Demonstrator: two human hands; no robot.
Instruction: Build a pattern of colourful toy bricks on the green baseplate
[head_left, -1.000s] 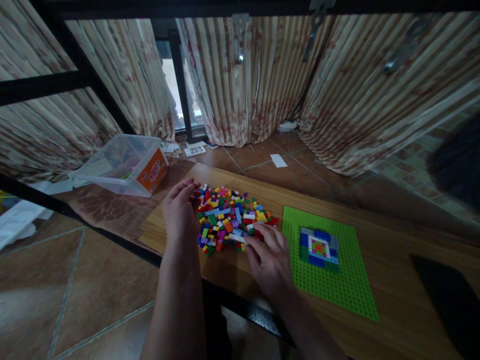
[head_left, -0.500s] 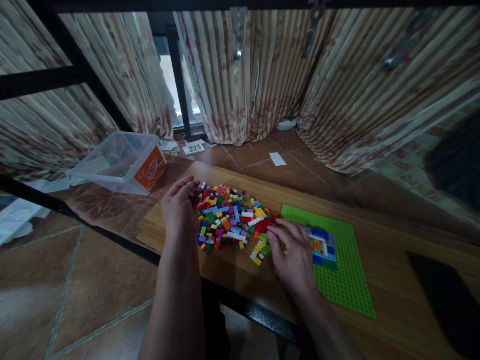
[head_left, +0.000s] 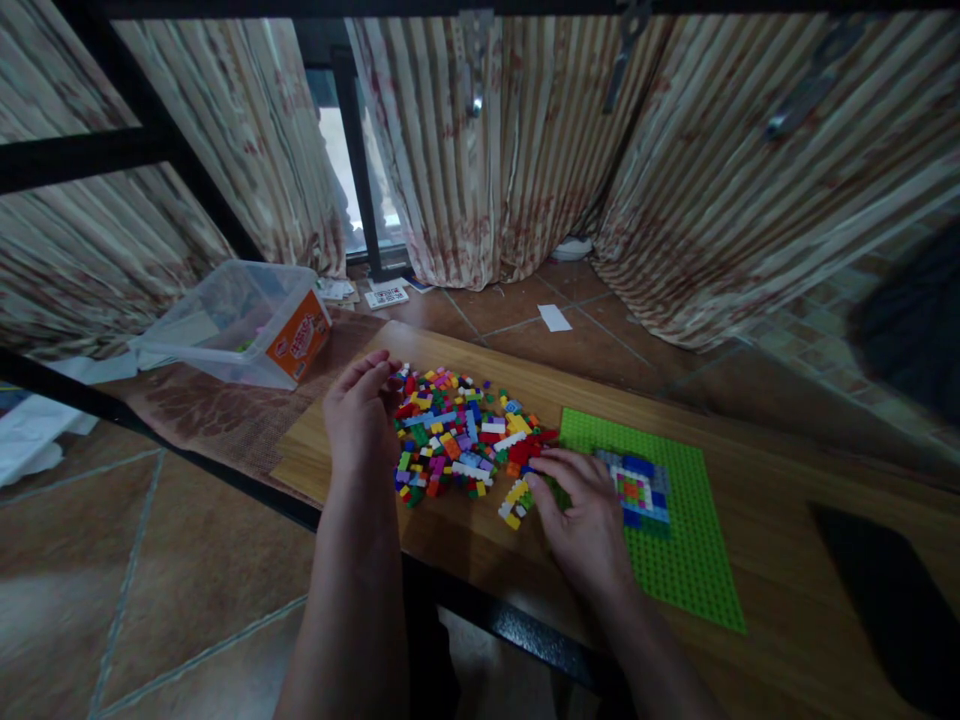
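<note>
A loose pile of small coloured building bricks point(head_left: 450, 440) lies on the wooden tabletop. My left hand point(head_left: 361, 405) is raised at the pile's left edge, fingers curled together; whatever may be between them is hidden. My right hand point(head_left: 581, 500) reaches over the pile's right end, thumb and fingers apart, fingertips among red bricks point(head_left: 527, 447) and a yellow brick cluster point(head_left: 513, 505). Green bricks are partly covered by this hand. Just right of it, a green baseplate point(head_left: 701, 560) carries a square pattern of bricks point(head_left: 637, 490) in blue, white, pink and orange, its left side partly behind my fingers.
A clear plastic bin point(head_left: 225, 330) with an orange label stands at the back left, a few bricks inside. A dark flat object point(head_left: 885, 600) lies at the right of the wooden tabletop point(head_left: 480, 540). Striped curtains point(head_left: 450, 150) hang behind; a white card point(head_left: 554, 318) is on the floor.
My right hand has shifted slightly left and down, off the red bricks, uncovering more of them and of the pattern's left side. My left hand stays almost in place.
</note>
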